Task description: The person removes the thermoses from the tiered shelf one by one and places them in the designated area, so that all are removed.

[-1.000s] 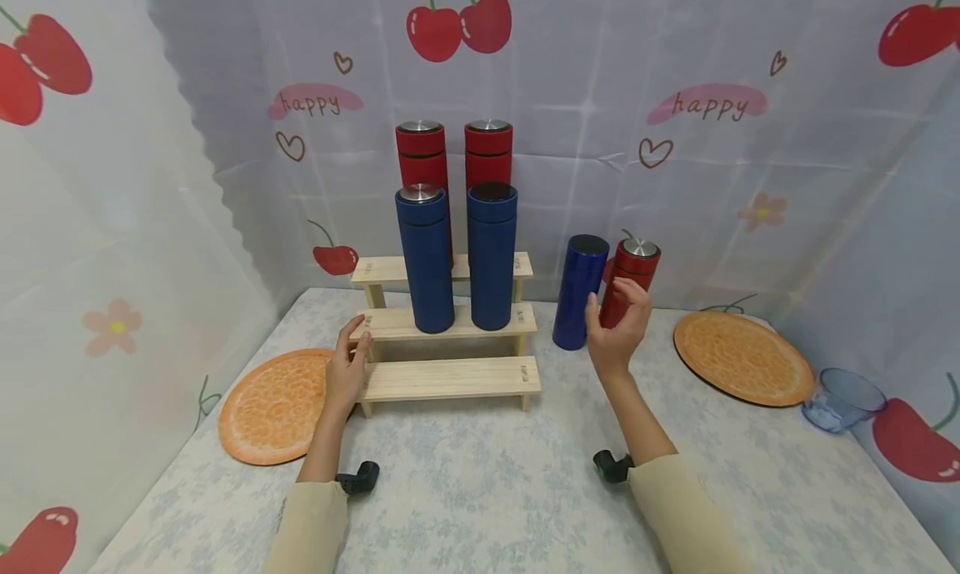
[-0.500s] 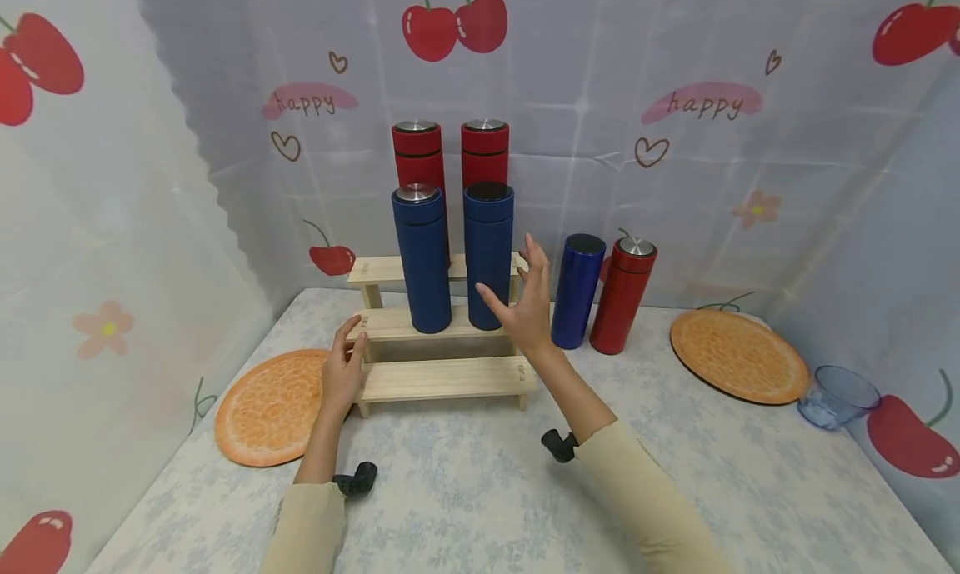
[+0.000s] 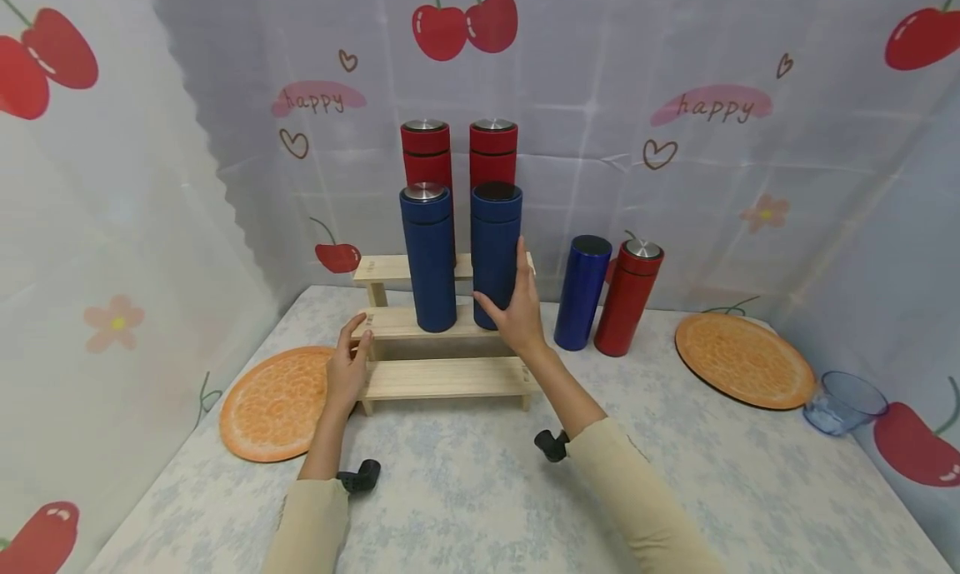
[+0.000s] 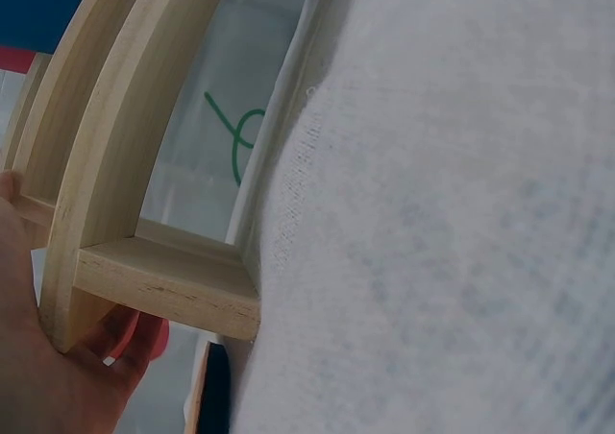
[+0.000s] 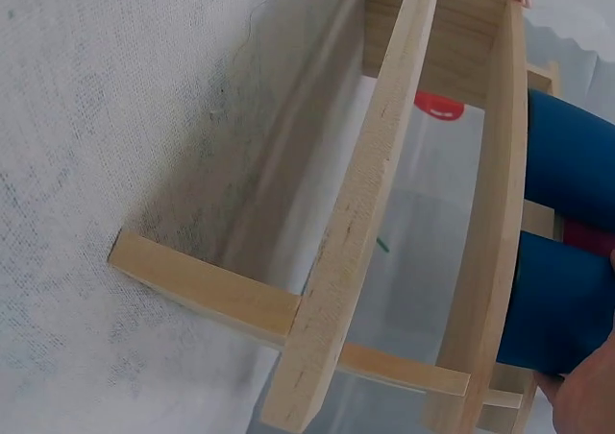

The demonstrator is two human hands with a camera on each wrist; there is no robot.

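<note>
A three-step wooden stand (image 3: 450, 377) is at the middle of the table. My left hand (image 3: 347, 372) holds its left end; the left wrist view shows the thumb and fingers on either side of the wood (image 4: 144, 280). On the middle step stand two matte blue thermos bottles: the left one (image 3: 430, 262) has a steel lid, the right one (image 3: 495, 241) a black lid. My right hand (image 3: 519, 316) grips the black-lidded one, thumb at its front and fingers along its right side. Behind them, two red thermos bottles (image 3: 427, 153) on the top step are partly hidden.
Right of the stand, a shiny blue bottle (image 3: 581, 295) and a red bottle (image 3: 628, 299) stand on the table. Orange round mats lie at left (image 3: 273, 407) and right (image 3: 742, 361). A clear bluish glass (image 3: 843, 403) is at the far right. A cherry-print curtain hangs behind.
My right hand has moved left from the red bottle on the table to the black-lidded blue thermos and now holds it. The left hand has stayed at the stand's left end.
</note>
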